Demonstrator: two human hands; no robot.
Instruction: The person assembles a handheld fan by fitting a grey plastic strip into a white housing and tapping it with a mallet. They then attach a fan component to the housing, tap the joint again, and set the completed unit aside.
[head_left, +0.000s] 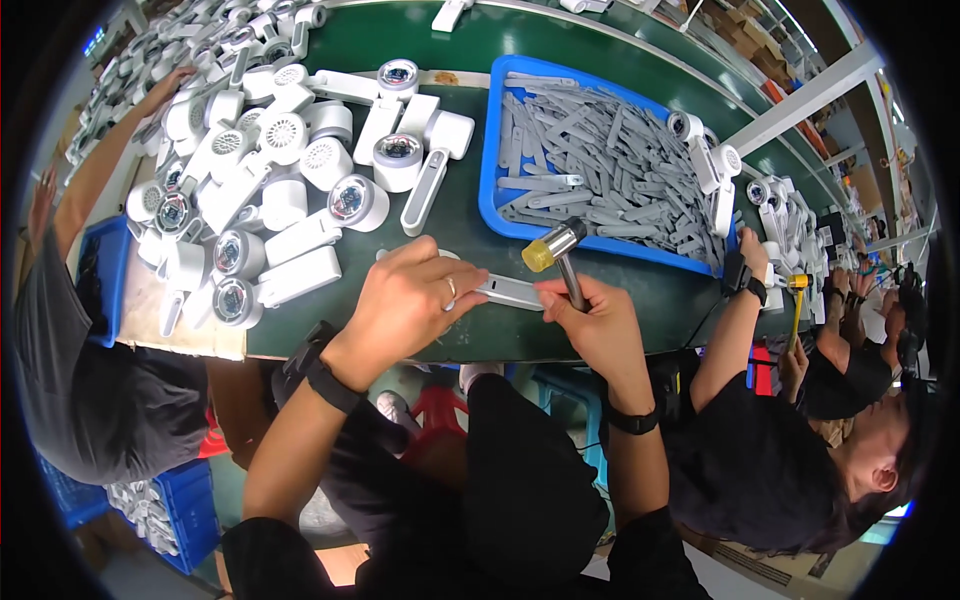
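Observation:
A white handheld fan (513,291) lies level just above the near edge of the green table, its grey-faced handle pointing right. My left hand (412,292) is closed over the fan, fingers pressing on the handle; the hand hides most of the fan's other end. My right hand (598,318) pinches the handle's right tip between thumb and finger. That same hand also grips a small mallet (553,245), its yellow and metal head tilted up above the handle. Beyond the mallet sits a blue tray (490,190) piled with grey handle strips (610,165).
White fan units (285,140) are heaped at the left, some close to my left hand. Several more (715,165) lean on the tray's right rim. Co-workers sit on both sides; the right one's arm (725,340) reaches near the tray. A red stool (437,415) stands below.

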